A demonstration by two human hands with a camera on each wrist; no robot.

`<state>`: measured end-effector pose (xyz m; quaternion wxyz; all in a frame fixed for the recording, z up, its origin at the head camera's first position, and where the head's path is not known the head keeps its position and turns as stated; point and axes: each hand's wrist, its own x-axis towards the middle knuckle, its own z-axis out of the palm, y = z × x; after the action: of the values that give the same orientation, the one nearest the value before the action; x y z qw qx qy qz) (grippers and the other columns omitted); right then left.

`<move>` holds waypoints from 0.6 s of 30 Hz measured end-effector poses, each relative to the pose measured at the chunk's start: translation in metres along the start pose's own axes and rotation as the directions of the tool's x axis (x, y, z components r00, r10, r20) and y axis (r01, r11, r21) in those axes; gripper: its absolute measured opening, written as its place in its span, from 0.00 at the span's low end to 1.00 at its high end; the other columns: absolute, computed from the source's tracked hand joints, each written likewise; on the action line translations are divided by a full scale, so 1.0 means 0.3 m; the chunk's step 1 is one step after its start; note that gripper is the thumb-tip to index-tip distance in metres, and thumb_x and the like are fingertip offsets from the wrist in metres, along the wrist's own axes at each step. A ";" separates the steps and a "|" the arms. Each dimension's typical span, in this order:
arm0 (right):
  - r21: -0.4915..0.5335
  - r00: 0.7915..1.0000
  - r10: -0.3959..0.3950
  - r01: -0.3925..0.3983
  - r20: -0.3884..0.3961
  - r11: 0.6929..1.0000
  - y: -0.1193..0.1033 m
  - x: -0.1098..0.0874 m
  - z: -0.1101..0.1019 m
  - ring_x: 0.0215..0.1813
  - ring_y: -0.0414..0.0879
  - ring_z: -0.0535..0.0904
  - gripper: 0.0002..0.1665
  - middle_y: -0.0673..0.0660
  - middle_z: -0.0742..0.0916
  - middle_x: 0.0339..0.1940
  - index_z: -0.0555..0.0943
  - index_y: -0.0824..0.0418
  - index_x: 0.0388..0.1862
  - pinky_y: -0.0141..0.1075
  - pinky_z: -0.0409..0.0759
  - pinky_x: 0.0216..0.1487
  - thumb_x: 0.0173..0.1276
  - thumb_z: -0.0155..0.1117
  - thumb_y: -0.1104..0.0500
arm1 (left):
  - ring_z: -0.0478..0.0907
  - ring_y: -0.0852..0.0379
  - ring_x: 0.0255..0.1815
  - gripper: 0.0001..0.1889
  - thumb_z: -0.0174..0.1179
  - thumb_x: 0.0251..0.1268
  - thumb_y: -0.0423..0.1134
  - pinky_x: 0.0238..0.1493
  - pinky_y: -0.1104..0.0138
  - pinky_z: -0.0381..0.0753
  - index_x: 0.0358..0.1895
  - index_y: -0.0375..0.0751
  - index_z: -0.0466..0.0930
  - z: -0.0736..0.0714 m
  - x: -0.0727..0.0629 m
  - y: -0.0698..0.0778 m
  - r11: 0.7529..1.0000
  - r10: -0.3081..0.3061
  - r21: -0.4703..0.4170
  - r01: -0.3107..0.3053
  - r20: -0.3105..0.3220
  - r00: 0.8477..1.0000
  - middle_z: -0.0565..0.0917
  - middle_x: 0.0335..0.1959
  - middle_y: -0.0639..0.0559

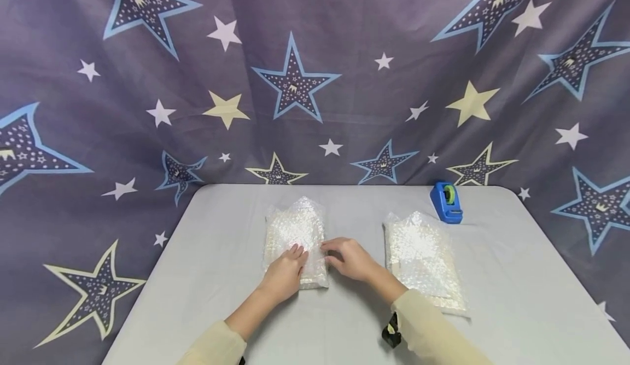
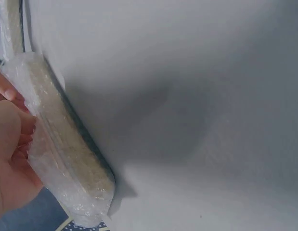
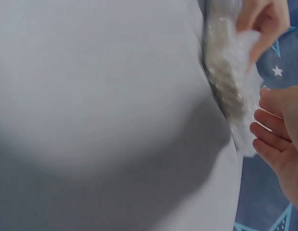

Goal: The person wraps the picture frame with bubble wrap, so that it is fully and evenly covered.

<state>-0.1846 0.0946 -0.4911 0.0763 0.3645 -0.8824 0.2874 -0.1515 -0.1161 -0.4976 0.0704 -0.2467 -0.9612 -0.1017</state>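
Observation:
A bubble-wrapped flat package [image 1: 300, 225] lies left of centre on the table. My left hand [image 1: 285, 272] rests on its lower part, fingers laid across the wrap. At the package's right edge is my right hand [image 1: 351, 258], with fingers and thumb apart and the fingertips at the wrap. The left wrist view shows the package [image 2: 74, 134] side-on, pale inside clear wrap, beside the left hand [image 2: 14, 154]. In the right wrist view, the right hand's fingers are spread beside the loose wrap of the package [image 3: 228, 82]; whether they touch it I cannot tell.
A second bubble-wrapped package [image 1: 425, 261] lies to the right, close to the right forearm. Behind it, near the table's far edge, stands a blue tape dispenser [image 1: 447, 203] with a green roll. A star-patterned curtain [image 1: 315, 151] hangs behind the white table [image 1: 216, 233].

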 end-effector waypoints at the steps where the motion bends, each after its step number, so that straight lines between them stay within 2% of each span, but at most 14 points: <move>1: 0.009 1.000 0.019 -0.019 0.000 1.000 0.006 -0.004 -0.011 0.54 0.55 0.84 0.15 0.62 0.88 0.49 0.83 0.67 0.48 0.46 0.80 0.61 0.62 0.65 0.64 | 0.77 0.41 0.63 0.18 0.59 0.61 0.32 0.62 0.53 0.79 0.55 0.33 0.80 -0.001 0.000 0.001 1.000 -0.005 0.001 0.005 0.000 1.000 0.81 0.57 0.37; 10: 0.008 0.989 0.138 -0.137 -0.048 0.990 0.058 -0.057 -0.139 0.54 0.58 0.84 0.17 0.63 0.88 0.49 0.82 0.67 0.49 0.49 0.80 0.60 0.62 0.66 0.63 | 0.78 0.41 0.61 0.17 0.60 0.59 0.30 0.61 0.54 0.79 0.53 0.33 0.81 -0.016 0.008 -0.007 0.999 0.001 -0.037 -0.001 0.010 1.000 0.82 0.56 0.37; 18: -0.041 0.976 0.165 -0.173 -0.143 0.984 0.118 -0.138 -0.272 0.50 0.59 0.85 0.17 0.64 0.88 0.46 0.83 0.68 0.48 0.51 0.83 0.53 0.60 0.68 0.64 | 0.80 0.42 0.60 0.17 0.60 0.58 0.32 0.59 0.54 0.81 0.52 0.35 0.82 -0.025 0.014 -0.009 0.999 0.001 -0.034 0.000 0.014 1.000 0.83 0.55 0.39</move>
<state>-0.1852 0.1854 -0.4542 0.1228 0.2649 -0.9101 0.2941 -0.1558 -0.1185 -0.4899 0.0594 -0.2488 -0.9597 -0.1162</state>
